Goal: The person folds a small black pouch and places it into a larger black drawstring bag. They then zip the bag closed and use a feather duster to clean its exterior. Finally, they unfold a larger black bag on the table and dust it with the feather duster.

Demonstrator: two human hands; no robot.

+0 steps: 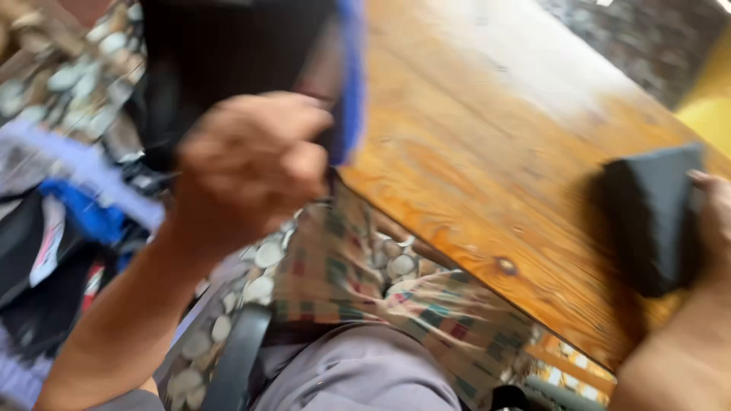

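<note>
Frame is heavily motion-blurred, so details are soft.

Far left: a heap of bags and fabric (68, 190) in black, blue and white, off the tabletop, over a pebble-patterned floor (228, 304).

Left hand (255, 164): fingers curled into a closed fist, raised off the left edge of the tabletop. It grips the lower edge of a black bag with blue trim (228, 53), which hangs from the top of the frame, partly over the tabletop's near-left corner. Exact grip point is hidden behind the knuckles.

Below centre: a checked cloth (358, 281) in green, red and tan, draped just under the tabletop's near edge, above the person's grey-clad lap (358, 373). A dark strap (236, 358) runs beside it.

Centre: a wooden tabletop (487, 152), orange-brown, glossy, knots visible near the near edge.

Right: a dark grey block, probably a sponge or pad (655, 217), sits flat on the tabletop near its right edge. Right hand (712, 228) wraps its right side, fingers closed on it; most of the hand is cut by the frame edge.
</note>
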